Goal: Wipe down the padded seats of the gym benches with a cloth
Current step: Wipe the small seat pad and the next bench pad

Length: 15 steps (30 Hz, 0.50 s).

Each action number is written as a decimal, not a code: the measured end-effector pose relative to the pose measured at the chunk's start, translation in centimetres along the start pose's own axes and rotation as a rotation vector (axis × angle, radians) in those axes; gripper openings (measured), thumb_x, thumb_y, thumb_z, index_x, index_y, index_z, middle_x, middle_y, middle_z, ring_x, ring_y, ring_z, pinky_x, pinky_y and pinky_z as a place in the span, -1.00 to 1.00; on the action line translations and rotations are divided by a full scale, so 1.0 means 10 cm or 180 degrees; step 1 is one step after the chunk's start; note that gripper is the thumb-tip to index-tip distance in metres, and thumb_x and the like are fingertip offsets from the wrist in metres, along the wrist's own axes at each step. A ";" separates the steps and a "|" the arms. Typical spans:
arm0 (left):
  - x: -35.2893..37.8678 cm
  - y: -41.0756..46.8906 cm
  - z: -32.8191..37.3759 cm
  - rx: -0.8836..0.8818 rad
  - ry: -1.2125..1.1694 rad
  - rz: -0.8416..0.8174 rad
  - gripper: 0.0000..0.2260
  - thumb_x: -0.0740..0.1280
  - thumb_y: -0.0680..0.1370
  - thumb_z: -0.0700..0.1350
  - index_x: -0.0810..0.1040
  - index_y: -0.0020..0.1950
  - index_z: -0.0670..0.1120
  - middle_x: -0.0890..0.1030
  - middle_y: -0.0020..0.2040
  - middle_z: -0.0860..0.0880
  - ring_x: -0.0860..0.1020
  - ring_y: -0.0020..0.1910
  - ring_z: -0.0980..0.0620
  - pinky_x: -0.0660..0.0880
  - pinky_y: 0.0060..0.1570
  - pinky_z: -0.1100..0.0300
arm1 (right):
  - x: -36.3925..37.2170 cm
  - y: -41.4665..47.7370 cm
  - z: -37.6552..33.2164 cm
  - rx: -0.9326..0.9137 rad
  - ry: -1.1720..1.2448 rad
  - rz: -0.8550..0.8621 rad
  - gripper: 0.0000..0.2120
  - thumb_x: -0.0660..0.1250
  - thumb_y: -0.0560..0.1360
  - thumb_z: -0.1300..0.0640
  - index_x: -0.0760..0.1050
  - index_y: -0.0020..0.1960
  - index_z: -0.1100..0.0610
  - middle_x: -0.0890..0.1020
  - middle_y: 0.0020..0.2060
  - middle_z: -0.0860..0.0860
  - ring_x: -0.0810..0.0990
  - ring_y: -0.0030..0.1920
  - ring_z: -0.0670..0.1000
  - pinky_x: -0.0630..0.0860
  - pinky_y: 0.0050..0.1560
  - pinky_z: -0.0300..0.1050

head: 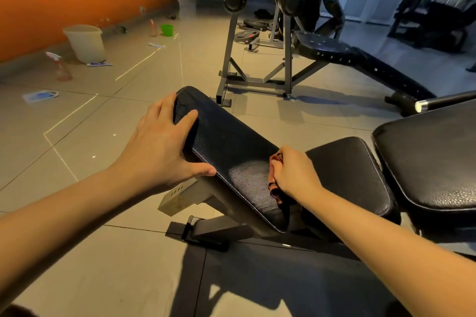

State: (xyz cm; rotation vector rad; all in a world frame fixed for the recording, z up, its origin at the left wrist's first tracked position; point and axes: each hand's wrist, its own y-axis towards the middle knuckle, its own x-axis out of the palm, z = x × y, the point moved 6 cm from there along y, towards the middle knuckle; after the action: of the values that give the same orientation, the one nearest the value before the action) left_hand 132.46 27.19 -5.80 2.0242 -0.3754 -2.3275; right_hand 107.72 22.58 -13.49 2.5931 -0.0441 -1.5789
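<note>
A black padded bench back pad slopes from upper left down to lower right in the middle of the view. My left hand grips its left edge, fingers over the top end and thumb against the side. My right hand holds a bunched reddish-brown cloth pressed on the lower part of the pad, next to a lighter patch. A black seat pad lies just right of it. Another black pad lies at the far right.
A grey rack with weight plates and a black decline bench stand behind. On the tiled floor at left are a white bucket, a spray bottle, a green cup and small packets. An orange wall runs along the left.
</note>
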 end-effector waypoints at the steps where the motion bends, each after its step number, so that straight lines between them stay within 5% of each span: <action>1: -0.01 -0.01 0.00 0.0005 -0.0021 0.0006 0.12 0.11 0.19 0.58 0.10 0.65 0.05 -0.06 0.66 -0.11 -0.06 0.62 -0.17 0.08 0.56 -0.17 | 0.01 0.00 0.05 0.0126 -0.0085 0.0049 -0.87 0.21 0.67 0.11 0.50 0.13 0.11 0.60 -0.04 0.02 0.61 0.06 0.10 0.39 -0.07 -0.09; 7: -0.01 0.00 0.00 -0.0018 -0.0014 0.0022 0.13 0.13 0.17 0.58 0.12 0.65 0.04 -0.06 0.65 -0.13 -0.05 0.61 -0.17 0.08 0.55 -0.15 | 0.01 -0.51 -0.86 -0.1496 0.0945 -0.0235 -0.92 0.32 0.63 0.05 0.51 0.12 -0.02 0.59 0.01 -0.13 0.55 0.03 -0.15 0.52 0.03 -0.27; 12: -0.01 -0.01 -0.01 0.0018 -0.0020 0.0019 0.14 0.07 0.17 0.61 0.11 0.65 0.05 -0.05 0.65 -0.11 -0.05 0.61 -0.17 0.09 0.55 -0.16 | 0.02 0.06 0.12 0.0190 0.0176 0.0040 -0.90 0.24 0.66 0.11 0.50 0.08 0.11 0.58 -0.08 -0.01 0.60 0.06 0.09 0.39 -0.07 -0.07; 15: 0.00 -0.01 -0.01 -0.0004 -0.0015 -0.0008 0.12 0.10 0.19 0.59 0.09 0.65 0.05 -0.09 0.66 -0.13 -0.07 0.62 -0.17 0.07 0.55 -0.16 | 0.06 -0.09 -0.09 -0.0155 0.0230 0.0107 -0.92 0.26 0.65 0.09 0.49 0.04 0.08 0.57 -0.10 -0.07 0.57 -0.05 -0.04 0.41 -0.09 -0.13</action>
State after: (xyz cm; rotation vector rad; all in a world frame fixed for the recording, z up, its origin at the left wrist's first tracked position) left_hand 132.58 27.26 -5.81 2.0201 -0.3719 -2.3337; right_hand 108.77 23.51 -13.71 2.5956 -0.0427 -1.4554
